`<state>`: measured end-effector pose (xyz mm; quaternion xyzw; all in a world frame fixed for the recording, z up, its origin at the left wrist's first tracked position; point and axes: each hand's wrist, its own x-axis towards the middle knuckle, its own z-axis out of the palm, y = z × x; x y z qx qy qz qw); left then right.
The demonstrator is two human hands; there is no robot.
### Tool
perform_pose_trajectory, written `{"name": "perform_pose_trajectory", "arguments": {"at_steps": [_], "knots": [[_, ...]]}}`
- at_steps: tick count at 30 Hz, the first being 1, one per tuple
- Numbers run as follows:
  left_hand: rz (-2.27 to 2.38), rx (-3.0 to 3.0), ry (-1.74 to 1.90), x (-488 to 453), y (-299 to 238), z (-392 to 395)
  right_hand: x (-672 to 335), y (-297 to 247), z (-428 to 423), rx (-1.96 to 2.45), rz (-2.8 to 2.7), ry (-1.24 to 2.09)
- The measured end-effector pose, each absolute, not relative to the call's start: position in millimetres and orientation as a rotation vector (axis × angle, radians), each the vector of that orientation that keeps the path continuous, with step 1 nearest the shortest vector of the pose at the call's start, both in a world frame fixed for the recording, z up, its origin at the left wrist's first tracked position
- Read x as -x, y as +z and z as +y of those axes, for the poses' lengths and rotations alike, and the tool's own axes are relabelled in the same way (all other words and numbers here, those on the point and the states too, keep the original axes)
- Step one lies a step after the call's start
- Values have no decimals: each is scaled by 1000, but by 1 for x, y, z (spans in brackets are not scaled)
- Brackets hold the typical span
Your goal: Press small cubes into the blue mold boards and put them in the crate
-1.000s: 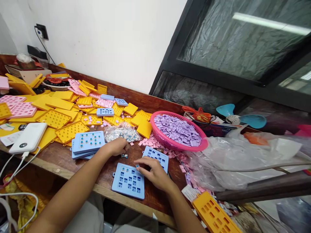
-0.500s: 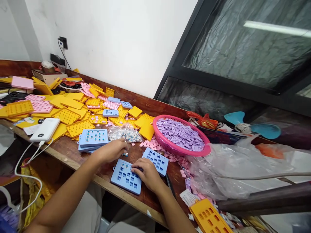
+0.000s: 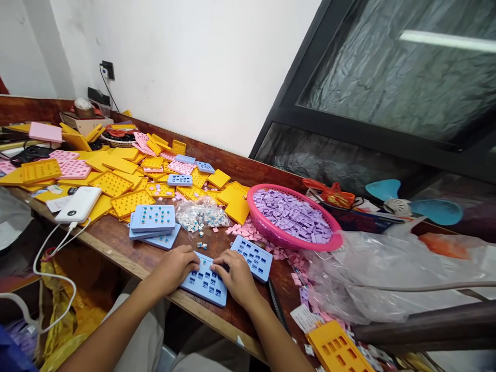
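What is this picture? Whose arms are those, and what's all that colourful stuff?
This picture comes from a camera worn on a person's head, so you see what they see when they look down. The two arms are theirs. Their left hand and right hand both rest on a blue tray with square holes. I cannot tell whether the fingers are pinching anything tiny. Another blue tray lies beside it. Spread over the wooden table are yellow trays, a clear bag of small parts, and a pink basket full of lilac pieces.
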<state>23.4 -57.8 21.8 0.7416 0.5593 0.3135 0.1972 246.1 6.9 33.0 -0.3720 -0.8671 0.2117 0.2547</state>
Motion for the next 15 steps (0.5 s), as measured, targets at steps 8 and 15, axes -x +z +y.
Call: {"name": "perform_pose_trajectory", "arguments": {"at_steps": [8, 15], "knots": [[1530, -1856, 1057, -27, 19, -65, -244, 37, 7, 1032, -2293, 736], [1667, -1950, 994, -33, 16, -69, -243, 34, 6, 1021, -2313, 713]]}}
